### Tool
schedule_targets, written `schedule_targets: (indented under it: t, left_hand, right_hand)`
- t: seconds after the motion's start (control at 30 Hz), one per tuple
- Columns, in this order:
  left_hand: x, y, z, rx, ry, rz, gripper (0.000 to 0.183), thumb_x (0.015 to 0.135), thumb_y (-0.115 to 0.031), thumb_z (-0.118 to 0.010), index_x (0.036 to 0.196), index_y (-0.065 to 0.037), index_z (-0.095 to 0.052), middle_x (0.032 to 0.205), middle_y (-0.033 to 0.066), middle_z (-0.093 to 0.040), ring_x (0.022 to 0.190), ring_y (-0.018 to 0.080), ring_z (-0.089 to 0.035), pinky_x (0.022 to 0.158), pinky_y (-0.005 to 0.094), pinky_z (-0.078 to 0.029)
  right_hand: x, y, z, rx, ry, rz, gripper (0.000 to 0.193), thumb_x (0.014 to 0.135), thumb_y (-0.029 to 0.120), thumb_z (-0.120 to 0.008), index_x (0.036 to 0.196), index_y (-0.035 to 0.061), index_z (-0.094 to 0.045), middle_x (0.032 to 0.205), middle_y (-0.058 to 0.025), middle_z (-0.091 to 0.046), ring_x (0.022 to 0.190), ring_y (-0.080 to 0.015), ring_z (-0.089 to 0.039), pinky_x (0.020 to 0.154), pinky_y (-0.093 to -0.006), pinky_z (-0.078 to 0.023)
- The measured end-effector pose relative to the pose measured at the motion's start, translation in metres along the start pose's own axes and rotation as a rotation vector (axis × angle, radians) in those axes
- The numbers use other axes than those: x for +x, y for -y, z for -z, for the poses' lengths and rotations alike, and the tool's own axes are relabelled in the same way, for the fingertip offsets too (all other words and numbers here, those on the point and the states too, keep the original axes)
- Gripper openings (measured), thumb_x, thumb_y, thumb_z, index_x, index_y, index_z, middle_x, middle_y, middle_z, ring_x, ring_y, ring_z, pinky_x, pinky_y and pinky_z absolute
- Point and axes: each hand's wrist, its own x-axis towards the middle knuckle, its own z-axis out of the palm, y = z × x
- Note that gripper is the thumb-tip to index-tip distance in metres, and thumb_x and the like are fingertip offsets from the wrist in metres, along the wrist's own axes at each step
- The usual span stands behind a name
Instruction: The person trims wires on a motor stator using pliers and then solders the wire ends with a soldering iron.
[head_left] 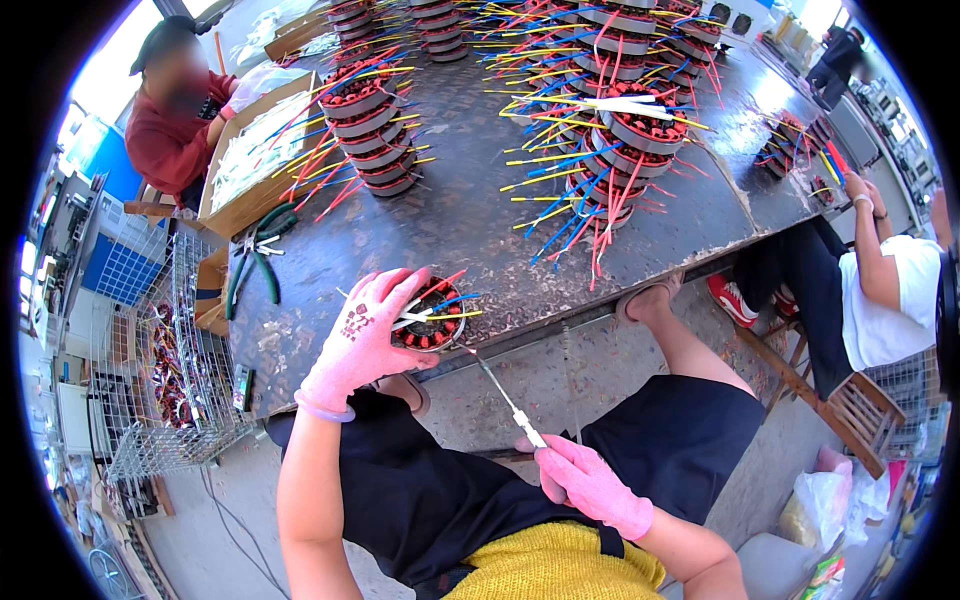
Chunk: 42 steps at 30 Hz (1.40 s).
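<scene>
My left hand (365,325), in a pink glove, is closed round the rim of a motor stator (440,328) at the table's near edge. The stator has red windings, with red, blue and yellow wires and white sleeves sticking out to the right. My right hand (592,487), also gloved in pink, grips a slim tool (527,430) with a white handle and a thin metal shaft. The shaft slants up to the left, its tip by the stator's lower right rim; whether they touch I cannot tell. Green-handled pliers (262,262) lie left of the stator.
Stacks of wired stators (375,140) stand across the dark metal table (450,215). A cardboard box (222,212) of white sleeves sits at the left, where a co-worker (175,125) works. Another person (880,290) sits at the right. A wire basket (170,380) stands lower left.
</scene>
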Motion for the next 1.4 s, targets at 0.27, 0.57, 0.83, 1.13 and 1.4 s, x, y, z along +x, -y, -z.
schedule_targets:
  t: [0.27,0.57,0.83,1.13,1.4]
  left_hand:
    - [0.0001,0.0011,-0.0008,-0.008,0.0,-0.009,0.096,0.05,-0.023,-0.088,0.137,-0.007,-0.048,0.132,0.0151,-0.05,0.124,0.0349,-0.046,0.107,0.0429,-0.036]
    - [0.0005,0.0003,0.0008,0.01,0.011,-0.01,0.097,0.05,-0.023,-0.088,0.137,-0.007,-0.048,0.133,0.0153,-0.049,0.126,0.0353,-0.044,0.108,0.043,-0.035]
    - [0.0003,-0.0006,0.0011,0.015,0.033,0.009,0.098,0.052,-0.026,-0.088,0.138,-0.007,-0.046,0.136,0.0154,-0.048,0.127,0.0353,-0.043,0.109,0.0432,-0.034]
    - [0.0003,-0.0004,0.0006,0.021,0.035,0.019,0.099,0.052,-0.027,-0.088,0.139,-0.007,-0.045,0.136,0.0155,-0.048,0.127,0.0355,-0.043,0.109,0.0431,-0.034]
    - [0.0006,-0.0009,0.0009,0.013,0.034,0.018,0.098,0.052,-0.025,-0.088,0.139,-0.007,-0.046,0.136,0.0157,-0.048,0.127,0.0355,-0.043,0.109,0.0432,-0.034]
  right_hand:
    - [0.0009,-0.0014,0.0004,0.045,0.017,-0.005,0.039,0.103,0.028,-0.043,0.132,0.0043,-0.052,0.065,0.0037,-0.046,0.058,-0.0047,-0.04,0.053,-0.0212,-0.032]
    - [-0.0001,-0.0016,0.0005,-0.014,0.004,-0.011,0.039,0.102,0.029,-0.044,0.131,0.0042,-0.053,0.065,0.0036,-0.046,0.059,-0.0047,-0.04,0.054,-0.0214,-0.033]
    - [-0.0002,0.0011,-0.0012,-0.031,-0.007,-0.004,0.039,0.103,0.028,-0.044,0.13,0.0023,-0.053,0.066,0.0032,-0.047,0.06,-0.0053,-0.043,0.056,-0.0214,-0.036]
    - [-0.0006,0.0028,-0.0007,-0.062,-0.009,0.01,0.039,0.102,0.027,-0.043,0.13,0.0011,-0.053,0.066,0.0028,-0.047,0.059,-0.0056,-0.042,0.056,-0.0225,-0.036]
    - [-0.0007,0.0013,-0.0002,-0.031,-0.005,0.016,0.039,0.102,0.027,-0.043,0.129,0.0001,-0.053,0.066,0.0027,-0.047,0.059,-0.0056,-0.043,0.056,-0.0226,-0.037]
